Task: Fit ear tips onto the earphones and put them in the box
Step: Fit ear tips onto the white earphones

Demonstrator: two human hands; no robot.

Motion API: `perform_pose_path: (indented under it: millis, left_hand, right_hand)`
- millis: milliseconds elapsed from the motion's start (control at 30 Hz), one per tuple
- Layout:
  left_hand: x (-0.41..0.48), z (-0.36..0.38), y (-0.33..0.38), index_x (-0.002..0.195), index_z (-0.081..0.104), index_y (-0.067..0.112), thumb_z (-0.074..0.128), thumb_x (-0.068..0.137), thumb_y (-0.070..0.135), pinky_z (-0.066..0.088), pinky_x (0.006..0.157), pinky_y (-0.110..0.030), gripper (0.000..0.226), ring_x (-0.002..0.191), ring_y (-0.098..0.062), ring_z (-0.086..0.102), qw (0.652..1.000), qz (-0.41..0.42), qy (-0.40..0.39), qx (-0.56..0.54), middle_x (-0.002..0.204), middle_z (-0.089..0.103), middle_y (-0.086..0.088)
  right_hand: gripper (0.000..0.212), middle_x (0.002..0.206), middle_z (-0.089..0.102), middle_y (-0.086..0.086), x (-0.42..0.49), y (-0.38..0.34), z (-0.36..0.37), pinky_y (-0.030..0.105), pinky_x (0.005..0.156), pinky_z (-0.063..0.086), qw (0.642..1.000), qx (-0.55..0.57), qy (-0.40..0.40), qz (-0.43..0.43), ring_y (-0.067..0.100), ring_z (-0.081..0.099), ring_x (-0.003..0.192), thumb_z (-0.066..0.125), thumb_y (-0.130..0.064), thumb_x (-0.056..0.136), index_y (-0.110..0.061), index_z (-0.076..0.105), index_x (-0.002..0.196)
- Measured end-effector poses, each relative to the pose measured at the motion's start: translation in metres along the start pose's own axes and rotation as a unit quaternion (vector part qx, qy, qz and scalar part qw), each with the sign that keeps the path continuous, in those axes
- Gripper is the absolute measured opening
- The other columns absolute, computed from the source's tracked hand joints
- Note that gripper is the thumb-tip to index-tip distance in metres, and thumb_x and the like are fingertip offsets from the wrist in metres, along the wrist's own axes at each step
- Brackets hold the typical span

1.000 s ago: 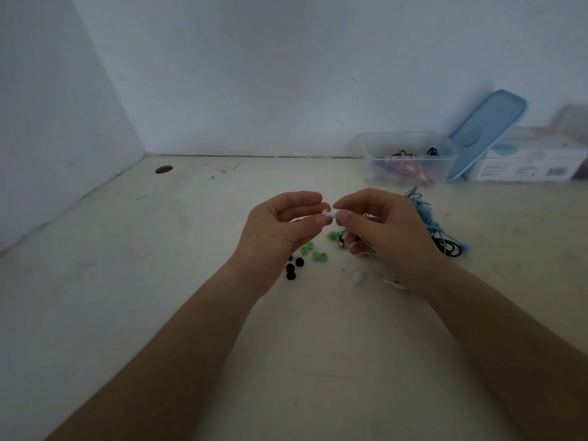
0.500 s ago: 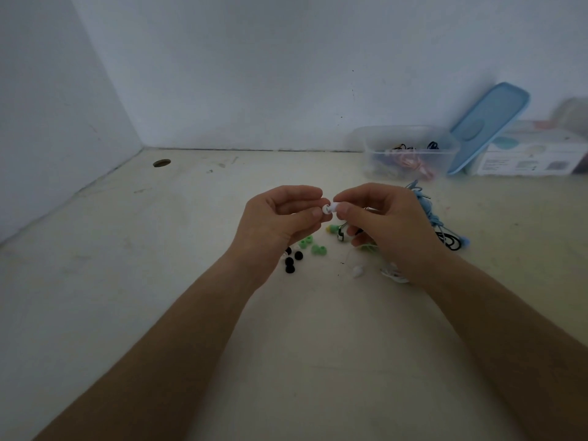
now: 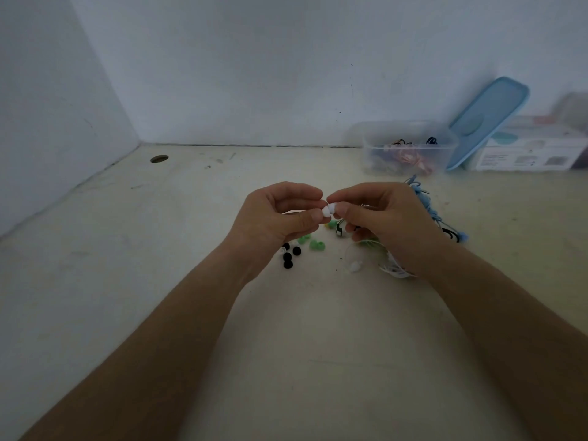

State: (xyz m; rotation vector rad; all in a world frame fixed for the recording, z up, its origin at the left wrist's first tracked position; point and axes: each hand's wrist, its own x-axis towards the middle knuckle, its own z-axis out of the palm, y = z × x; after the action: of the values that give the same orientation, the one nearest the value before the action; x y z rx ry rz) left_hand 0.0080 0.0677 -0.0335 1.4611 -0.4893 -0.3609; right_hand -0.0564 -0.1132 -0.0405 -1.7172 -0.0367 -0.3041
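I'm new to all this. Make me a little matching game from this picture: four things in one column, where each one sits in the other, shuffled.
Things:
1 white ear tip
2 black ear tips
3 blue lid
4 clear box

Places:
A propped up tilted at the back right
B loose on the table
C pinched between left hand and right hand
D open, at the back, cords inside

Pairs: 1-C, 2-B, 3-A, 4-D

Above the middle of the table [image 3: 159, 281] the left hand [image 3: 273, 218] met the right hand [image 3: 388, 224], an ear tip [image 3: 327, 211] pinched between their fingertips. Loose ear tips [image 3: 291, 254] lay under the left hand, tangled earphones [image 3: 426, 205] under and behind the right. At the back right stood the box [image 3: 407, 148], a lid [image 3: 486, 119] leaning at its right, a carton [image 3: 534, 151] further right.
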Motion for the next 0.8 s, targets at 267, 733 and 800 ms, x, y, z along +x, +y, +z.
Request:
perform_pose_path:
  millis: [267,733,800]
  left_hand:
    - [0.0004,0.0015,-0.0017,0.096,0.071,0.01,0.08,0.065,0.014,0.057,0.076,-0.026,0.033,0.087,-0.022,0.073,1.0,0.004,0.004,-0.002,0.09,0.076,-0.01]
    - [-0.0008,0.0027,-0.0015,0.098,0.071,0.011,0.08,0.064,0.017,0.057,0.077,-0.027,0.036,0.094,-0.028,0.073,1.0,0.007,0.017,-0.007,0.093,0.076,-0.009]
    - [-0.0001,0.0021,-0.0023,0.098,0.071,0.011,0.079,0.072,0.01,0.057,0.077,-0.027,0.028,0.095,-0.028,0.073,1.0,0.007,0.016,-0.006,0.094,0.076,-0.009]
  right_hand:
    - [0.008,0.076,0.073,0.006,-0.0005,0.0001,-0.0005,0.025,0.061,0.055,1.0,0.001,-0.005,0.003,0.015,0.064,0.065,0.074,-0.014,0.087,-0.016,0.077,0.093]
    - [0.009,0.076,0.074,0.008,-0.0018,-0.0016,0.0004,0.024,0.059,0.056,1.0,0.017,-0.001,0.011,0.014,0.065,0.063,0.074,-0.012,0.084,-0.015,0.075,0.092]
    - [0.009,0.076,0.074,0.009,-0.0019,-0.0022,0.0004,0.024,0.059,0.057,1.0,0.017,0.001,0.01,0.014,0.065,0.063,0.075,-0.012,0.083,-0.015,0.075,0.091]
